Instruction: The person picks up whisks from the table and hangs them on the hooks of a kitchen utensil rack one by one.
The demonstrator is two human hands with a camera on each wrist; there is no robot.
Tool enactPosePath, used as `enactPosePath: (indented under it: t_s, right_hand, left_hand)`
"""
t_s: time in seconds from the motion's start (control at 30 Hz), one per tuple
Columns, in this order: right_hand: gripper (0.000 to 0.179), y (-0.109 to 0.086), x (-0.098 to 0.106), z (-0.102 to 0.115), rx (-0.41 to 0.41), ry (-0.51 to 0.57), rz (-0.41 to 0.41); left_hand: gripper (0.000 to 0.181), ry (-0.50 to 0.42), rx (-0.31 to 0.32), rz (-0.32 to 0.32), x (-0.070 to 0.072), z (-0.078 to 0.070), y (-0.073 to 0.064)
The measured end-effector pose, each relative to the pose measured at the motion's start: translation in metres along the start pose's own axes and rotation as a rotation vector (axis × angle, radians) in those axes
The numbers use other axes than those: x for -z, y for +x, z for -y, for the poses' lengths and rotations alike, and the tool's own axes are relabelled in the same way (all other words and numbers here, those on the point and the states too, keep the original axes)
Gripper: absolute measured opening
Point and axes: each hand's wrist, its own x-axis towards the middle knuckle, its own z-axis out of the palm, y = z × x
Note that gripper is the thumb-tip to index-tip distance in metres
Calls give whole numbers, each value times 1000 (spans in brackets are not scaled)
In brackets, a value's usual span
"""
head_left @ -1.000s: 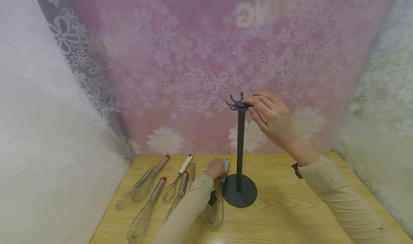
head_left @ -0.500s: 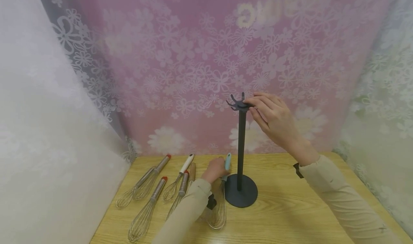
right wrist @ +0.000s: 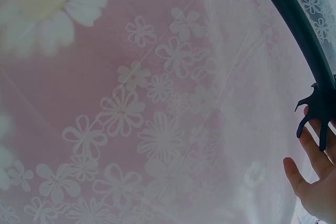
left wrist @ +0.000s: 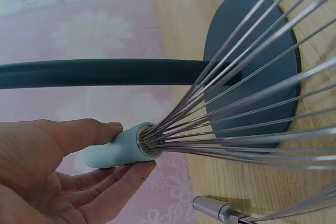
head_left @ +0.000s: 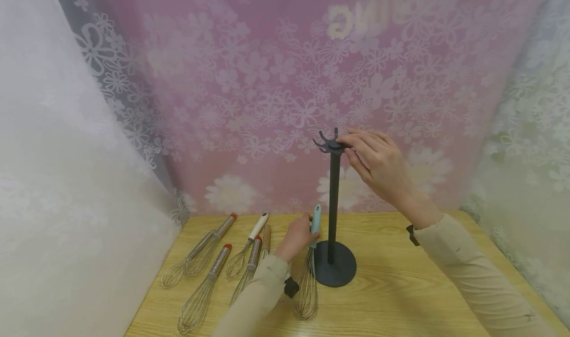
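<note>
To the left of the left hand's grip, several red-tipped whisks [head_left: 216, 263], a white-handled whisk [head_left: 257, 226] and a wooden-handled whisk [head_left: 266, 237] are lying on the table [head_left: 401, 287]. Just right of the grip, the black stand [head_left: 333, 203] is standing upright. The light blue whisk [head_left: 314, 230] is sitting within the grip, its wires pointing downward. The left hand [head_left: 296, 235] is pinching the handle between thumb and fingers. Above and right of that grip, the right hand [head_left: 378, 166] is touching the stand's hooked top, fingers extended, thumb spread apart.
</note>
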Motion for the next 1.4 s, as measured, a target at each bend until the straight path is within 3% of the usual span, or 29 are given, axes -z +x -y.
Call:
enactPosePath:
  t_s: [0.67, 0.87, 1.03, 1.2, 1.4]
  right_hand:
    - [28, 0, -1, -3, 8, 19, -1]
    - [29, 0, -2, -3, 6, 26, -5]
    - [41, 0, -2, -3, 6, 23, -7]
    - [28, -1, -1, -3, 9, 29, -8]
    - [29, -1, -1, -3, 1, 25, -3]
  left_hand:
    - [46, -147, -27, -64, 14, 0, -19]
    - [46, -219, -81, -101, 14, 1, -26]
    - [46, -278, -142, -131, 13, 2, -32]
    - [48, -328, -191, -146, 12, 2, -37]
    - [49, -399, -212, -169, 13, 1, -43]
